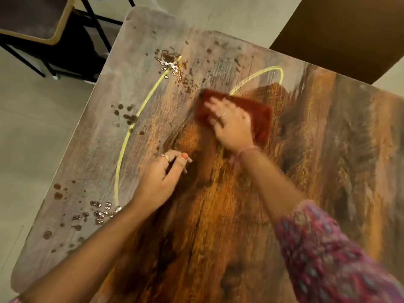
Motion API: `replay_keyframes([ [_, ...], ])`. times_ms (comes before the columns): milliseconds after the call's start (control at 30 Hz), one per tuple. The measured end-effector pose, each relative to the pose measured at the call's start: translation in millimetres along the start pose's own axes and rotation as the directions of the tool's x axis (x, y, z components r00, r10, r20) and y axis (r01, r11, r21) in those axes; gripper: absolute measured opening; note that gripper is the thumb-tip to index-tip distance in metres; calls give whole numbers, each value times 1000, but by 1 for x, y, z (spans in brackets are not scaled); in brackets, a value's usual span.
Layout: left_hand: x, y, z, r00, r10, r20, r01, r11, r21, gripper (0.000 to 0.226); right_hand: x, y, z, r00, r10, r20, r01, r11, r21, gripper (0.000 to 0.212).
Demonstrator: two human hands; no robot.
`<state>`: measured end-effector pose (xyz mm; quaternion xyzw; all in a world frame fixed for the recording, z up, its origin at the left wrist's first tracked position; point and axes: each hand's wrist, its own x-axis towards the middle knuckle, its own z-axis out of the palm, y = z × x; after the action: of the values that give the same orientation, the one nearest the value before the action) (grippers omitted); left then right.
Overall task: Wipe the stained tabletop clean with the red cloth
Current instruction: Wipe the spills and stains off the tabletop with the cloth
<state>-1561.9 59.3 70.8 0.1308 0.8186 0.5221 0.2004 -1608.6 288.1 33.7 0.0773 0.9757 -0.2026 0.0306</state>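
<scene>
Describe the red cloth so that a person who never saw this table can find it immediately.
Start at the wooden tabletop with its thin yellow curved line. Near the far end of that line, the right hand presses flat on the red cloth. It is the only red, fuzzy thing there; the brown stains around it are wet spots.
</scene>
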Motion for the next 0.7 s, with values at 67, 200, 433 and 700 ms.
replay_keyframes([
  [67, 2, 3, 8, 997, 45, 59, -48, 997, 52, 25, 50, 57, -34, 952, 292, -91, -292, 956, 9, 47],
  [200, 13, 6, 24, 988, 109, 107, -120, 988, 102, 29, 73, 74, -50, 821, 555, -136, -546, 832, 98, 47],
  [433, 40, 6, 31, 976, 145, -161, -142, 989, 30, 38, -119, -52, 32, 996, -81, 26, 81, 997, 2, 48],
  [700, 55, 4, 47, 975, 178, -136, -175, 984, 32, 42, 27, 62, -21, 994, 93, -57, -100, 985, -143, 50],
])
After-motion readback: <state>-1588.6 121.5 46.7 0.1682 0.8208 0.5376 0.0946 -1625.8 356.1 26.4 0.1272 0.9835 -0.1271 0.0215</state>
